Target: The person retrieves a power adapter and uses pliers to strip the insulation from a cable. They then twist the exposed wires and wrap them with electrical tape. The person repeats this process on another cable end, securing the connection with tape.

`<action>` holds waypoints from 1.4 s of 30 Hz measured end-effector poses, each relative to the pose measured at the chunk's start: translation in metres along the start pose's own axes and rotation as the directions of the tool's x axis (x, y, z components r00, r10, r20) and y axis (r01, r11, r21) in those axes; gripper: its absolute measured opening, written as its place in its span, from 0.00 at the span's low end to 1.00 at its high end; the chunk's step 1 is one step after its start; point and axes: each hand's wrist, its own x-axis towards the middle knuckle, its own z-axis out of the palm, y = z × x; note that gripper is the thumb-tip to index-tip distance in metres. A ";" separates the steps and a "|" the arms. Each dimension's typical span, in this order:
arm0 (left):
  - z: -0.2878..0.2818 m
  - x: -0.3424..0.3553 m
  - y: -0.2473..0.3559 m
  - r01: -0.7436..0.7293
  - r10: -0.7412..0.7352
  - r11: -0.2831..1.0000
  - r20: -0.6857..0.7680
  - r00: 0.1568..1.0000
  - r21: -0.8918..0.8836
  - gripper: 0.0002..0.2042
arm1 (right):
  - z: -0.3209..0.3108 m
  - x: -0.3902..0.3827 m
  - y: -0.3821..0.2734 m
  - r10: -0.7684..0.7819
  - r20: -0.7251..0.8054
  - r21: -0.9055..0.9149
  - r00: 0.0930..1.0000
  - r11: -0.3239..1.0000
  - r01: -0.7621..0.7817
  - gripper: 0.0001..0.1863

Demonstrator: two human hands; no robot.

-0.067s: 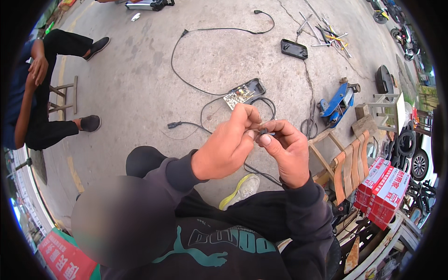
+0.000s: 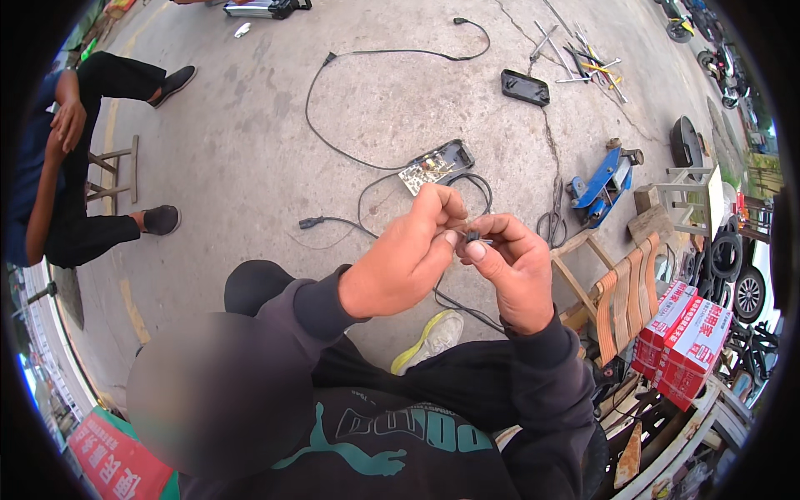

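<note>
Close together in front of my body, both hands are closed in pinches. My right hand [image 2: 518, 271] grips a small dark component [image 2: 474, 237] with thin metal pins between thumb and fingertips. Thumb against fingers, my left hand [image 2: 404, 258] pinches at the same spot; what it holds is too small to name. Just beyond lies an open black plastic case [image 2: 458, 155] with a circuit board [image 2: 427, 174] tilted out of it. A black power cable [image 2: 310, 108] loops on the ground, and a black plug [image 2: 312, 223] lies left of my hands.
A black case cover [image 2: 525, 87] and a pile of hand tools [image 2: 593, 67] lie farther off. Scissors [image 2: 550, 221], a blue floor jack [image 2: 602, 187], a strapped chair [image 2: 625, 292] and red boxes [image 2: 683, 342] stand right. Another person [image 2: 62, 158] sits at left.
The small component has turned slightly in my right fingertips. Both hands otherwise stay almost in place.
</note>
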 end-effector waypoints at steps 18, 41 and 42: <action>-0.006 -0.002 0.005 -0.293 0.250 0.784 0.154 0.956 0.547 0.08 | -0.016 -0.013 -0.023 -0.394 0.172 -0.698 0.903 0.598 0.394 0.14; -0.012 -0.019 0.004 -0.593 0.405 0.223 0.479 0.778 0.774 0.13 | -0.012 -0.023 -0.016 -0.197 0.250 -0.705 0.948 0.634 0.318 0.11; -0.012 -0.021 0.004 -0.605 0.401 0.171 0.506 0.763 0.777 0.13 | -0.014 -0.024 -0.014 -0.121 0.223 -0.655 0.967 0.716 0.241 0.11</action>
